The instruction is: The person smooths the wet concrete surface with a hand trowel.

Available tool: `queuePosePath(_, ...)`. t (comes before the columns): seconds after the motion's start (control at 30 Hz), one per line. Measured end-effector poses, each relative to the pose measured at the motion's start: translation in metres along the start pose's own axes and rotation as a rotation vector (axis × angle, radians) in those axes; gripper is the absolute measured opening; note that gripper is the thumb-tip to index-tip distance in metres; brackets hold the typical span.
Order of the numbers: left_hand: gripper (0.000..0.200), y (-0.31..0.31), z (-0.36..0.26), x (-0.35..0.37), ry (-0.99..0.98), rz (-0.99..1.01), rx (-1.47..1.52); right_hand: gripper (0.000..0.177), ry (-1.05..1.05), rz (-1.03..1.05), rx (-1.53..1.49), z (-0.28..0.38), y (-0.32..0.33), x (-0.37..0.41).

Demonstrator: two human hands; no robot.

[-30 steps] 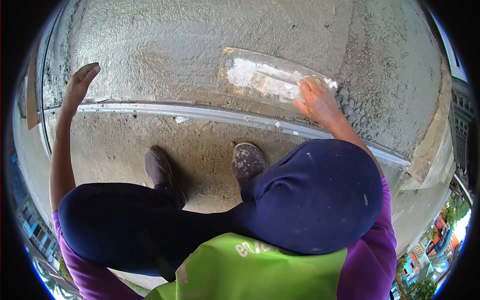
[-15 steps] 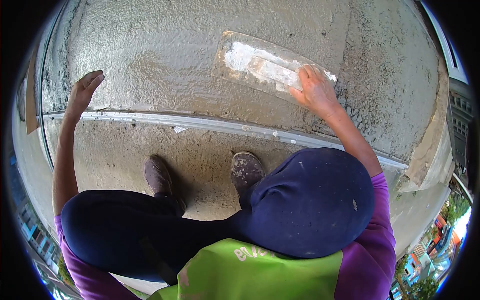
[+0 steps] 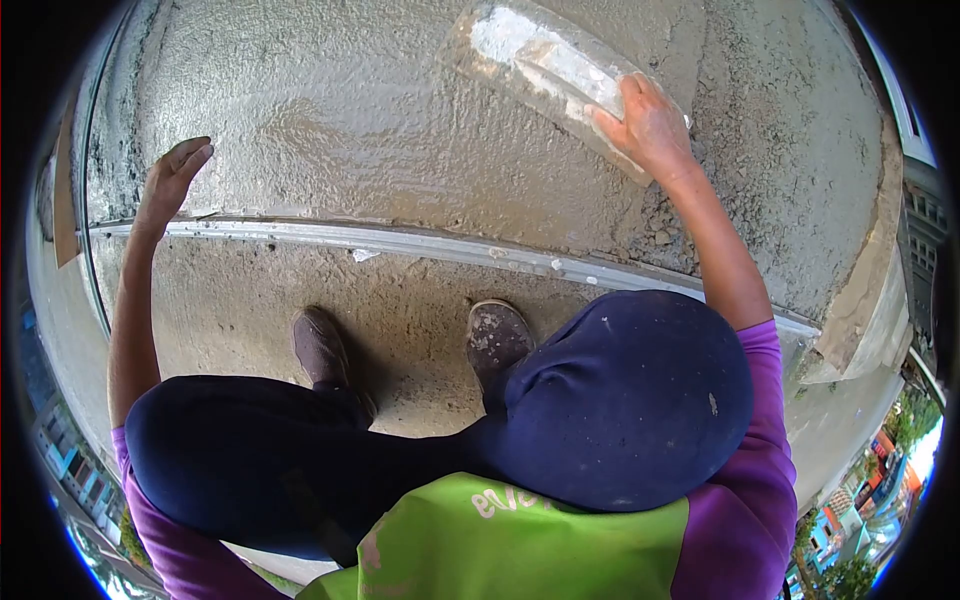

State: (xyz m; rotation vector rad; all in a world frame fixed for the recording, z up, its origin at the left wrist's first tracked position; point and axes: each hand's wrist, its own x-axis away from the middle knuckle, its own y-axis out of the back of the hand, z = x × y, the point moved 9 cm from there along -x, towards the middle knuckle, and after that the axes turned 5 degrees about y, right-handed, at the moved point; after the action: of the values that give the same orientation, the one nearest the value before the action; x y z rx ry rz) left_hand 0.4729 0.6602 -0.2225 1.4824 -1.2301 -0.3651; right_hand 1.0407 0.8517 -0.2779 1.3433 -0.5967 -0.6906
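Note:
My right hand [image 3: 650, 125] grips the handle of a plastering float [image 3: 560, 75], a long flat board smeared with pale mortar. The float lies slanted on wet grey concrete [image 3: 340, 130], its left end farther from me. Beyond its right end the concrete is rough and crumbly. My left hand [image 3: 175, 185] is held out at the left, above or near the wet surface, with nothing in it. Its fingers are stretched out and lie close together, the thumb beside them.
A straight metal strip [image 3: 420, 243] runs across between the wet concrete and my shoes [image 3: 498, 340]. At the right edge lies a mortar-crusted board [image 3: 865, 290]. A dark line or cable [image 3: 90, 150] runs along the left side. Buildings show far below at both sides.
My right hand has pushed the float away from me and slightly right, turning it to a steeper slant. Rough concrete near the strip is now uncovered. My left hand has hardly moved.

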Motion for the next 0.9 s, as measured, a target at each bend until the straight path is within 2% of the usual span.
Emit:
queuePosePath(0.27, 0.057, 0.004, -0.007, 0.004, 0.005, -0.009, -0.007, 0.051, -0.235, -0.114, 0.023, -0.063, 0.022, -0.02)
queuePosePath(0.4, 0.057, 0.004, -0.008, 0.006, 0.016, -0.01, 0.029, 0.052, -0.403, -0.171, 0.008, -0.104, 0.03, -0.003)
queuePosePath(0.5, 0.057, 0.002, -0.003, 0.005, 0.004, 0.017, 0.104, 0.053, -0.505, -0.208, 0.022, -0.117, 0.034, 0.041)
queuePosePath(0.6, 0.056, -0.001, 0.001, 0.005, -0.008, 0.028, 0.136, 0.053, -0.471, -0.193, -0.028, -0.082, 0.03, 0.076)
queuePosePath(0.67, 0.057, -0.001, -0.002, 0.007, 0.019, 0.027, 0.12, 0.052, -0.386, -0.085, -0.051, -0.034, 0.023, 0.079)
queuePosePath(0.8, 0.059, 0.004, -0.013, 0.009, 0.006, 0.026, 0.068, 0.049, -0.15, 0.119, -0.035, 0.048, 0.0, 0.044)
queuePosePath(0.9, 0.06, 0.01, -0.02, 0.013, -0.017, 0.004, 0.071, 0.046, -0.018, 0.059, -0.098, 0.082, -0.008, 0.016)
